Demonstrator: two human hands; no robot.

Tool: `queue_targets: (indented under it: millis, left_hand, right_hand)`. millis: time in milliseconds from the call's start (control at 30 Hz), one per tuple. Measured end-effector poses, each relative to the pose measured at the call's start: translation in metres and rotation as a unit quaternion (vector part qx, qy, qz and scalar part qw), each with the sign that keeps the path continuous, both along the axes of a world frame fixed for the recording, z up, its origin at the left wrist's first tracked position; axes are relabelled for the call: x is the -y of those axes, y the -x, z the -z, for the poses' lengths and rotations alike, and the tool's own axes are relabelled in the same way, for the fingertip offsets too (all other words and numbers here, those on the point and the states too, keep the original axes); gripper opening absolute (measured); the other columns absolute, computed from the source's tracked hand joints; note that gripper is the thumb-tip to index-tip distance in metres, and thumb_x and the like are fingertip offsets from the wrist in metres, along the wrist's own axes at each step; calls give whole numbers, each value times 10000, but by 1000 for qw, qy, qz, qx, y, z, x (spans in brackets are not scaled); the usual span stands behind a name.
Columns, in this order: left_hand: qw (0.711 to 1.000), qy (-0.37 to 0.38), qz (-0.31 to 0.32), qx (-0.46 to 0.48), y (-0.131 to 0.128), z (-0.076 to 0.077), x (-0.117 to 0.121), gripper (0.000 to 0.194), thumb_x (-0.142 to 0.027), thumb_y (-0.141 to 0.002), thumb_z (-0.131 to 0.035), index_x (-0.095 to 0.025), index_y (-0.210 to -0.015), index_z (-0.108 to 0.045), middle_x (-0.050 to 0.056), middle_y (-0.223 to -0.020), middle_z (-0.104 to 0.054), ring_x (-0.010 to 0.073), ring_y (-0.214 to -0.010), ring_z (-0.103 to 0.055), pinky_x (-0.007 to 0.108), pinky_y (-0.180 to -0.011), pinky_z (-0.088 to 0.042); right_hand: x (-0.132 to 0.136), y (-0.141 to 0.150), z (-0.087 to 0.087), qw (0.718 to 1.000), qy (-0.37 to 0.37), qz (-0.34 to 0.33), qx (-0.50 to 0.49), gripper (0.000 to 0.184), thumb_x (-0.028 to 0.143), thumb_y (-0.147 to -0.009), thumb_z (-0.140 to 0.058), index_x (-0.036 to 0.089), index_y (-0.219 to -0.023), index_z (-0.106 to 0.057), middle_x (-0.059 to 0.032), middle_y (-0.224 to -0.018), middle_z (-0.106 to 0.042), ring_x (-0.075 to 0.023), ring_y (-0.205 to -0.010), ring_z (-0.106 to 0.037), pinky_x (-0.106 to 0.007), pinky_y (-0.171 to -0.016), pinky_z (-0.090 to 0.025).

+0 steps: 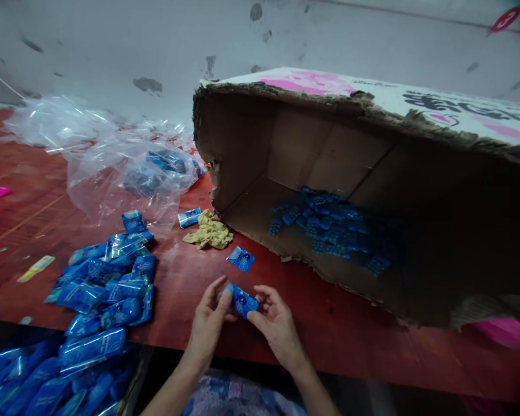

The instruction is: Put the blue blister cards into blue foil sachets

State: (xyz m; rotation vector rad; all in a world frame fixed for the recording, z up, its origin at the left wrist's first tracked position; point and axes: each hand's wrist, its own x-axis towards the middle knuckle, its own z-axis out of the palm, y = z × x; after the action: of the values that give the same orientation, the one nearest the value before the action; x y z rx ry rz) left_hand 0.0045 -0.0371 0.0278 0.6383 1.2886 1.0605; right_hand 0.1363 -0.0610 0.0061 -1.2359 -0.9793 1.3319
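Observation:
Between my two hands is a small blue packet [244, 301], held above the red table near its front edge. My left hand [211, 309] pinches its left end, thumb on top. At the other end, my right hand [275, 318] grips the right corner between thumb and fingers. Just beyond it a flat blue printed card [241, 259] lies on the table. A crumpled yellow cloth [208, 231] sits further back, with another blue packet [189, 218] beside it. To the left is a heap of shiny blue packets [108, 283].
A large torn cardboard box [242, 199] lies on its side at the right, blue packets [329, 222] inside. Clear plastic bags [108, 156] cover the back left of the red table [177, 306]. More blue packets [30, 381] fill a container below the front left edge.

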Motion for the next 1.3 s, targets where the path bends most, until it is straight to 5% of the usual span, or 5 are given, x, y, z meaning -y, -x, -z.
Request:
queue_targets:
  millis: [333,500,733,967,1300]
  left_hand:
    - [998,-43,-38,-33,13,9,-10,252,-339,-576,-714,-141,-732,-712,10,-685,-677,154,-687,-584,221,-672,-453]
    - [990,59,9,129,3,5,-6,316,-400,-599,-696,-172,-805,-626,-16,-620,-629,128,-536,-578,273,-558,-476]
    - [951,137,110,255,6,1,-6,126,-255,-674,-670,-161,-743,-623,41,-715,-690,152,-697,-638,237,-621,-467]
    - [915,126,195,330,16,3,-8,313,-290,-691,-652,-165,-978,-639,63,-794,-688,202,-779,-640,313,-734,-467]
    - [938,132,114,300,0,7,5,304,-316,-644,-695,-162,-904,-667,44,-791,-682,157,-690,-625,256,-627,-480]
  right_hand:
    - [2,12,-5,997,20,24,-68,423,138,-607,-654,219,-1012,-562,19,-810,-540,-105,-700,-538,-216,-636,-468]
    - [4,12,-3,999,9,49,-21,421,156,-641,-632,232,-1045,-539,20,-803,-550,-118,-696,-551,-232,-641,-481]
    - [8,3,-20,989,-8,16,147,641,107,-597,-692,290,-1182,-502,27,-930,-580,-165,-925,-545,-295,-886,-410]
    - [3,-4,-17,994,-44,-87,40,867,145,-545,-777,367,-1284,-380,-1,-1220,-487,-209,-1103,-476,-334,-918,-398]
    - [-1,-1,9,990,-24,-100,-99,788,177,-585,-761,369,-1264,-410,19,-1072,-514,-119,-802,-545,-231,-682,-461]
